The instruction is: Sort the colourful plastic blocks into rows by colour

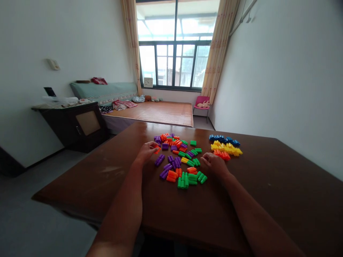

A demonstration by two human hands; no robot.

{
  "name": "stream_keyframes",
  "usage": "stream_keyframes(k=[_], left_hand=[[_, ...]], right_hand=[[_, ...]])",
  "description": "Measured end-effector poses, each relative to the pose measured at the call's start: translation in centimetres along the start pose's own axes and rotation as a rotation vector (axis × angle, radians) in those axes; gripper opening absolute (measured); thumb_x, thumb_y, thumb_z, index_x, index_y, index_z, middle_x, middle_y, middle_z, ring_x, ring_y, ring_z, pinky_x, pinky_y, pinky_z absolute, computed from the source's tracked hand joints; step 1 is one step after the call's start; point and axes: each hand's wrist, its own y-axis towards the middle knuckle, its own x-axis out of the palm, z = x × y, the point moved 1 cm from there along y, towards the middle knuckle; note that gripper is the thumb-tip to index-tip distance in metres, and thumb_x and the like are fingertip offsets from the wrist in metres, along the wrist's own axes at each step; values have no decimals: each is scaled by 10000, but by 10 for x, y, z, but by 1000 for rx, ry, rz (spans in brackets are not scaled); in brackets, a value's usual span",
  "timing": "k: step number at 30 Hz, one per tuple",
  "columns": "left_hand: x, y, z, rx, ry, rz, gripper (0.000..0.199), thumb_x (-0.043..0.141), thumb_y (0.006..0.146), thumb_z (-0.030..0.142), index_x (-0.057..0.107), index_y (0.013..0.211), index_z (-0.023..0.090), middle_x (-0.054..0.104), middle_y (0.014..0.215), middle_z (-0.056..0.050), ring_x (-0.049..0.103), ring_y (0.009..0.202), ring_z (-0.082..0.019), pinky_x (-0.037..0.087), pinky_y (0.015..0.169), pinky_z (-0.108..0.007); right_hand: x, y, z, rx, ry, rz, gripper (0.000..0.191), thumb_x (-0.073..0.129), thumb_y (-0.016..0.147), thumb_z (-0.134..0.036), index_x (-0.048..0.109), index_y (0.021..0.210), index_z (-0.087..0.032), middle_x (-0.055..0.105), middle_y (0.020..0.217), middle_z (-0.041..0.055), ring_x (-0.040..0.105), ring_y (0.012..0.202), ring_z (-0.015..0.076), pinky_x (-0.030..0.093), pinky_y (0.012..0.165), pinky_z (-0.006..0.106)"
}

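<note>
My left hand (146,151) is at the left side of a loose pile of plastic toy blocks, with thumb and fingers closed on an orange block (158,149). Purple blocks (159,160), green blocks (183,181) and orange blocks (172,176) lie mixed across the middle, with a yellow block (184,160) among them. My right hand (215,164) hovers at the pile's right edge, fingers loosely curled and apart, with nothing visible in them. Just beyond it is a short orange row (222,154), then a yellow row (226,148) and a blue row (224,139).
The blocks lie on a dark brown table (112,185). Past its far edge stands a bed (160,112) under a window, with a pink chair (201,101) beside it. A dark cabinet (69,125) is at the left.
</note>
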Motion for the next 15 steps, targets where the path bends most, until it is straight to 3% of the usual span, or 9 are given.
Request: stream_keyframes(k=[4,8,12,15], left_hand=[[33,-4,22,102,-289,-97,411,767,659,437,634,915,144,679,825,-39,647,769,-171,506,684,-271],[76,-14,35,110,-441,-276,430,819,620,394,571,863,141,629,761,0,617,694,-124,474,639,-237],[100,-23,39,131,-517,-399,416,854,576,345,543,754,134,607,740,11,591,662,-96,459,634,-225],[102,-26,39,146,-485,-463,359,834,611,345,585,748,126,633,781,-14,606,704,-110,466,657,-236]], right_hand=[[13,2,-24,-49,304,-24,294,514,868,-451,631,1011,-222,680,908,33,597,686,150,459,635,281],[22,0,-51,-92,588,-78,464,590,823,-444,536,1236,-240,673,1033,39,622,738,149,512,641,283],[26,-2,-63,-98,668,-36,371,554,857,-421,605,1163,-217,680,902,29,635,795,167,528,706,305],[20,2,-54,-130,643,15,311,515,881,-407,667,1071,-211,680,1011,56,626,907,191,518,785,329]])
